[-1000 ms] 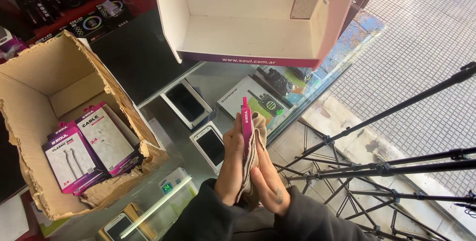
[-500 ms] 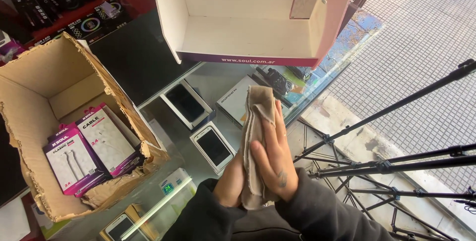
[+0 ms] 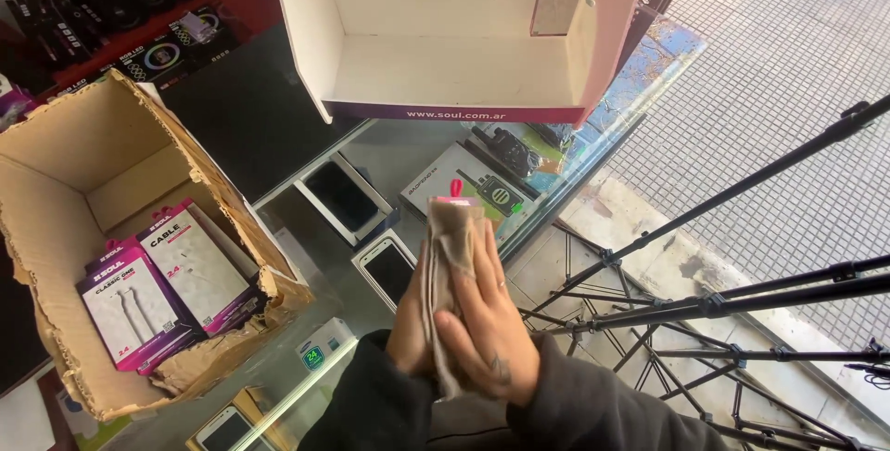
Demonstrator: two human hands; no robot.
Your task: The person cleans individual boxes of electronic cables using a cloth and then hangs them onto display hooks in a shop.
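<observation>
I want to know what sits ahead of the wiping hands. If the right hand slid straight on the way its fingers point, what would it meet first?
Most likely the white display stand beyond the glass counter. The right hand lies flat on the cloth, fingers pointing at it. Depth is unclear.

A glass-topped counter (image 3: 278, 219) carries everything here, running from the near left to the far right, with its right edge meeting a tiled floor (image 3: 788, 62). On the glass at the left sits a torn cardboard box (image 3: 56, 164), open at the top, with packaged cables (image 3: 167, 275) lying inside. At the far middle stands a white display stand (image 3: 445, 71) with bare metal hooks and a purple lower strip. Through the glass, phones (image 3: 341, 196) in white trays and a boxed handheld radio (image 3: 482, 182) show on the shelf beneath. Black tripod legs (image 3: 742, 303) stand on the floor at the right.
</observation>
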